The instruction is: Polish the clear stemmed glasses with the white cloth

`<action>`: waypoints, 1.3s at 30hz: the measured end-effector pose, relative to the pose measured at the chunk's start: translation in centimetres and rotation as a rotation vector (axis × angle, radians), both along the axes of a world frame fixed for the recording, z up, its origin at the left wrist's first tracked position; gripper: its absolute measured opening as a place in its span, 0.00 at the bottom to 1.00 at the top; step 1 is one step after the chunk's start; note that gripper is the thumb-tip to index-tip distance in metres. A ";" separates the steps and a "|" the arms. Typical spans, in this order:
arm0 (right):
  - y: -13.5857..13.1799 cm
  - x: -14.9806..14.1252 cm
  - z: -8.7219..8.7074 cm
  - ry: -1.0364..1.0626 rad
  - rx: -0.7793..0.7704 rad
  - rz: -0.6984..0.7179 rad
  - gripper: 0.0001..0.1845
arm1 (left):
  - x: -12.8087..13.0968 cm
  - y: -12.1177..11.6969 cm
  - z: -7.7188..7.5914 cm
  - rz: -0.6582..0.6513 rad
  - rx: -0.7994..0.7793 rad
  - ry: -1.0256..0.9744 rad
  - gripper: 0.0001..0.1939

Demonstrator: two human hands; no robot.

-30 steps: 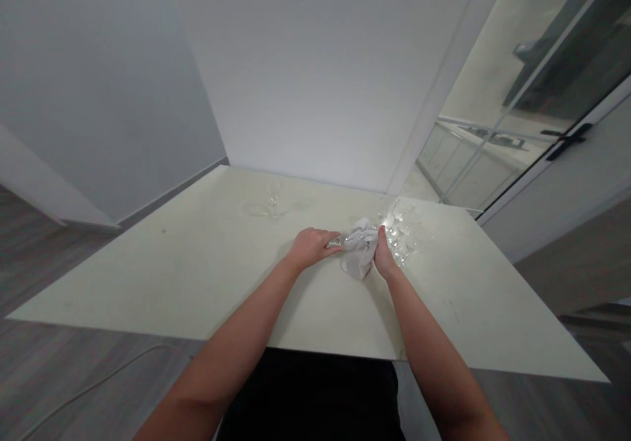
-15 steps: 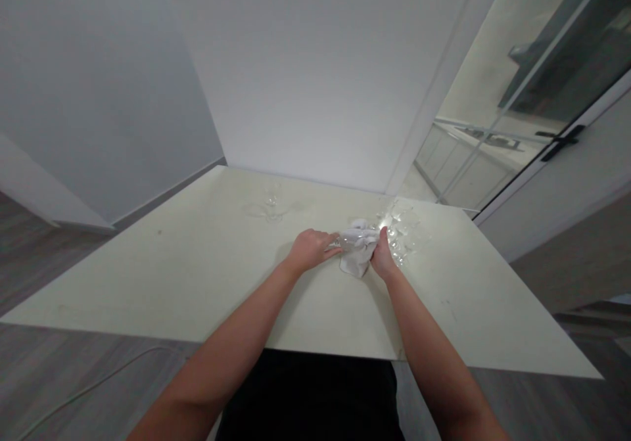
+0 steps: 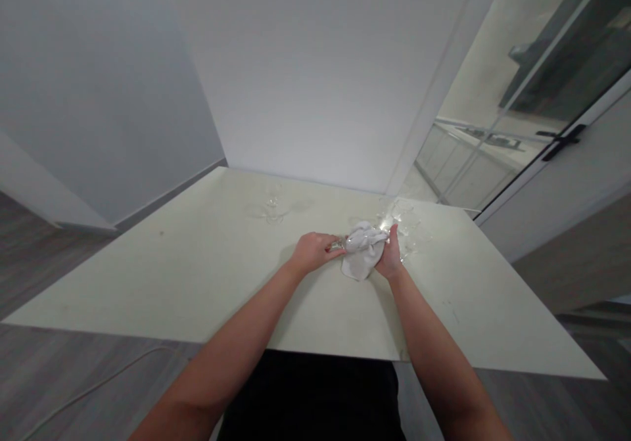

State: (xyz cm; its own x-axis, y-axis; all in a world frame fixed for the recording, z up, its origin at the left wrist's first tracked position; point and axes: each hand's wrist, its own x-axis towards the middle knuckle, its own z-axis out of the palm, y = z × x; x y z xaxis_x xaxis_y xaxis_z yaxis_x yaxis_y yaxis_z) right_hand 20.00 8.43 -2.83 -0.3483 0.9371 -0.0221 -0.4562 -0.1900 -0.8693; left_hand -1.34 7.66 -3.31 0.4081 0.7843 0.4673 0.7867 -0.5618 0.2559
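Note:
My two hands meet over the far middle of a pale table. A clear glass, lying sideways, is pinched at one end by my left hand. The other end of the glass is wrapped in a white cloth, and my right hand is closed round that cloth. Most of the glass is hidden inside the cloth.
Several more clear glasses stand just behind my right hand, and one clear glass stands apart at the back left. White walls rise behind the table; a glass door with a black handle is at the right.
My right hand has shifted slightly right and turned around the cloth, which has bunched differently on the glass. The left hand has stayed in place.

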 end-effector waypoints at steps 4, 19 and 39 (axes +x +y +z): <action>0.2 -0.2 -0.5 -0.003 -0.004 -0.019 0.47 | 0.0 -0.1 0.1 -0.034 0.065 0.047 0.21; 0.5 0.4 0.4 0.147 0.117 -0.201 0.41 | 0.8 1.1 -0.3 0.095 -0.183 -0.658 0.22; -0.4 -3.8 -3.6 -0.424 0.392 -0.138 0.15 | 2.0 0.7 -0.9 -0.244 -0.335 -0.898 0.15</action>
State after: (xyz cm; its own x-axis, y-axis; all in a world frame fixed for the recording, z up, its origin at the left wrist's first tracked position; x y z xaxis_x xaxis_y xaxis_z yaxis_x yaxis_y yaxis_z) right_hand 16.18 8.03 -6.43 -0.2591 0.9394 0.2245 -0.0513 0.2187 -0.9744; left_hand 0.68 8.34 -4.21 0.1791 0.8740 0.4517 0.0951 -0.4723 0.8763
